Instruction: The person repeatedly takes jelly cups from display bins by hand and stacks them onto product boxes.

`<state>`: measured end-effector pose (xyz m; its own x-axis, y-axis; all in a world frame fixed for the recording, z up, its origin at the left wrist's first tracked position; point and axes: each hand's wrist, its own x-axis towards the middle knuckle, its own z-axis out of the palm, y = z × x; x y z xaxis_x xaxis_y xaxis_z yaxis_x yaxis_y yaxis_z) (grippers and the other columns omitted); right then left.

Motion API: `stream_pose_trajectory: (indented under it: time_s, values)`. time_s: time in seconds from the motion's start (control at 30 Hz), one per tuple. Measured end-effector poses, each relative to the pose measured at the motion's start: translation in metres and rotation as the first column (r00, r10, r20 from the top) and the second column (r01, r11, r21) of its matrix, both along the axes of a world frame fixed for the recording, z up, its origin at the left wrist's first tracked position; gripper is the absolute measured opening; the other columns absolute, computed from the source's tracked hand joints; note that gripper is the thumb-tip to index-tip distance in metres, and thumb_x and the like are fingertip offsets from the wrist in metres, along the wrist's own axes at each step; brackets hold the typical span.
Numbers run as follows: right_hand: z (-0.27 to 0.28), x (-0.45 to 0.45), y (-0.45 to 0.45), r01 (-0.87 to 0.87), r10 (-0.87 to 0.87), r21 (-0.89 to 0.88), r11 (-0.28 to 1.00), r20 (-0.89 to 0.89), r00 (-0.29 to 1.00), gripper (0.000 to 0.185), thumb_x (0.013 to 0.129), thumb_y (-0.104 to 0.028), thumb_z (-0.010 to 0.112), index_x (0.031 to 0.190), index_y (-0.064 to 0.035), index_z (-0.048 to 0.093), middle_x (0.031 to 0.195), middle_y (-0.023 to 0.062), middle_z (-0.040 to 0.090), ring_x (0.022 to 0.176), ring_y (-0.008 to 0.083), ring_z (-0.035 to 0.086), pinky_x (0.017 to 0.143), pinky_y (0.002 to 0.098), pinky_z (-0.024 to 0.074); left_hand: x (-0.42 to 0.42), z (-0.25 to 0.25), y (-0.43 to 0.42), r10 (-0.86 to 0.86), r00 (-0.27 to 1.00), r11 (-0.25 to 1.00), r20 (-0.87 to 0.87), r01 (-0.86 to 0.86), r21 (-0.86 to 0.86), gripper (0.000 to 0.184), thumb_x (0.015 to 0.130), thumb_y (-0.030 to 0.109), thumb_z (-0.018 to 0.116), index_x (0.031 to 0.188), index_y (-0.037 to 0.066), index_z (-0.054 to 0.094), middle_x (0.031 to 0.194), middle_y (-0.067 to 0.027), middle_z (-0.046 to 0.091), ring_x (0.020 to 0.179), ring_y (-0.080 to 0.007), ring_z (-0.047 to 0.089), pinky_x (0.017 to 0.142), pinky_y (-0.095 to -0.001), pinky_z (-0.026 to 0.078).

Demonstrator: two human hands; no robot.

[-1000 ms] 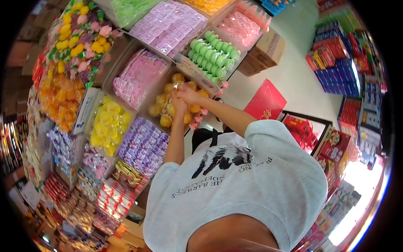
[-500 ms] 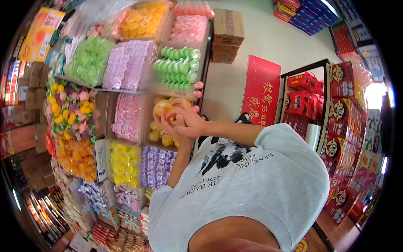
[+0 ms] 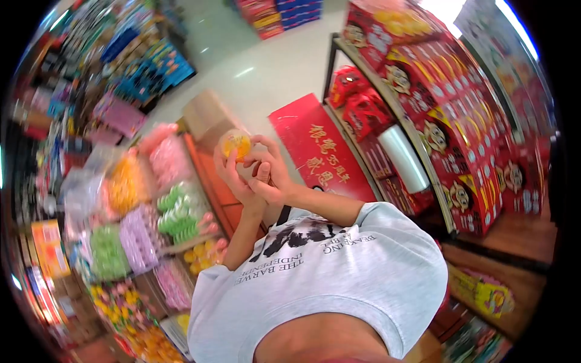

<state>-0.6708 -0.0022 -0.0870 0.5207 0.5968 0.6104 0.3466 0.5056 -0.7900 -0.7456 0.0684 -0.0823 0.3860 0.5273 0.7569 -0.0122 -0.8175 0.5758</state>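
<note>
A small round orange-yellow ball (image 3: 236, 145) in what looks like clear packaging is held up in front of my chest. My left hand (image 3: 233, 175) is closed around its lower left side, with the fingers pointing up. My right hand (image 3: 273, 172) is pressed against the left one. Its curled fingertips reach the ball's right edge, and its thumb lies below. Palms and parts of the fingers hide the underside of the ball. Similar yellow balls (image 3: 203, 255) lie in a display bin to the lower left of my hands.
On the left, a display stand holds green wrapped goods (image 3: 177, 215), purple packets (image 3: 140, 236) and pink packets (image 3: 172, 284). A cardboard box (image 3: 209, 115) stands beyond my hands. Right of them are a red printed board (image 3: 321, 145) and a rack with red gift boxes (image 3: 460, 121).
The view has swung to the right, so the candy bins now sit lower left. Both hands have moved from above the yellow-ball bin toward the aisle, with the ball still in them.
</note>
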Motion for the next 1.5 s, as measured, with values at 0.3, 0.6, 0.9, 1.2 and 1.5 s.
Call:
stream_pose_trajectory:
  time_s: [0.3, 0.6, 0.9, 1.2, 1.5]
  values:
    - [-0.018, 0.103, -0.096, 0.518, -0.518, -0.025, 0.855, -0.097, 0.850, 0.048, 0.074, -0.006, 0.063, 0.121, 0.0008, 0.056, 0.142, 0.0192, 0.034, 0.098, 0.0211, 0.059, 0.079, 0.0316, 0.0507, 0.139, -0.010, -0.078, -0.551, 0.833, 0.813, -0.046, 0.523, -0.256, 0.064, 0.091, 0.029, 0.074, 0.140, 0.001, 0.042, 0.154, -0.0185, 0.025, 0.135, -0.0297, 0.043, 0.107, -0.0418, 0.042]
    - [-0.021, 0.161, -0.133, 0.803, -0.809, -0.098, 0.587, -0.109, 0.578, 0.072, 0.074, -0.005, 0.062, 0.141, 0.0090, 0.040, 0.142, 0.0256, 0.032, 0.101, 0.0302, 0.058, 0.092, 0.0386, 0.0500, 0.235, -0.022, -0.102, -0.785, 0.596, 0.620, -0.172, 0.761, -0.193, 0.064, 0.093, 0.026, 0.072, 0.142, 0.001, 0.040, 0.154, -0.0202, 0.026, 0.134, -0.0308, 0.043, 0.108, -0.0409, 0.043]
    - [-0.016, 0.275, -0.071, 0.833, -0.833, -0.103, 0.544, 0.048, 0.551, 0.082, 0.077, -0.009, 0.063, 0.150, 0.0082, 0.029, 0.147, 0.0260, 0.027, 0.105, 0.0320, 0.056, 0.094, 0.0389, 0.0491, 0.351, -0.014, -0.034, -0.770, 0.618, 0.636, -0.155, 0.762, -0.120, 0.058, 0.092, 0.028, 0.072, 0.137, -0.001, 0.048, 0.149, -0.0229, 0.039, 0.133, -0.0347, 0.046, 0.103, -0.0412, 0.046]
    - [0.002, 0.366, -0.010, 0.868, -0.843, -0.181, 0.462, 0.213, 0.493, 0.080, 0.078, -0.011, 0.066, 0.148, 0.0077, 0.032, 0.146, 0.0265, 0.028, 0.122, 0.0368, 0.046, 0.098, 0.0406, 0.0455, 0.439, 0.006, 0.025, -0.749, 0.653, 0.663, -0.115, 0.737, -0.132, 0.047, 0.093, 0.023, 0.070, 0.131, 0.002, 0.053, 0.146, -0.0236, 0.044, 0.133, -0.0377, 0.048, 0.105, -0.0439, 0.045]
    - [0.016, 0.444, -0.051, 0.946, -0.934, -0.138, 0.293, 0.170, 0.314, 0.068, 0.080, -0.011, 0.070, 0.139, 0.0093, 0.042, 0.139, 0.0261, 0.036, 0.120, 0.0373, 0.047, 0.096, 0.0404, 0.0459, 0.538, 0.015, -0.011, -0.865, 0.491, 0.498, -0.102, 0.865, -0.064, 0.046, 0.090, 0.011, 0.072, 0.131, 0.002, 0.052, 0.148, -0.0256, 0.043, 0.133, -0.0408, 0.048, 0.107, -0.0454, 0.044]
